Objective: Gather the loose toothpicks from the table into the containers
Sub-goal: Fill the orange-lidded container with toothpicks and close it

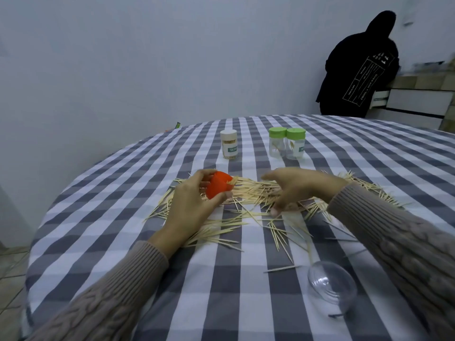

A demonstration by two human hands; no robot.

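- We see our left hand (190, 203) gripping an orange lid (218, 188), fingers curled over its far side and the thumb pressed against its near edge. The lid is tilted and held just above the toothpicks.
- Our right hand (293, 187) reaches over the middle of the pile with its fingers spread and loosely bent, palm turned toward the left hand. It clamps on nothing that we can make out; the thumb tip points down at the toothpicks, and blur keeps us from telling whether it touches them.
- The loose toothpicks (248, 193) lie in a wide heap across the checked tablecloth (123, 193), thickest between and under our two hands, with thinner strays scattered toward us and off to the right.
- A clear container (332, 287) lies on its side near us on the right, well apart from the heap, with a single toothpick (282, 268) just beside it.
- On the far side of the heap stands a white-lidded jar (229, 144) packed full of toothpicks, upright.
- To its right stand two green-lidded jars (286, 143), touching each other, upright, each holding only a few toothpicks.
- Beyond the table a person in a dark hooded top (357, 67) stands with their back to us at a counter with an open drawer (380, 97).
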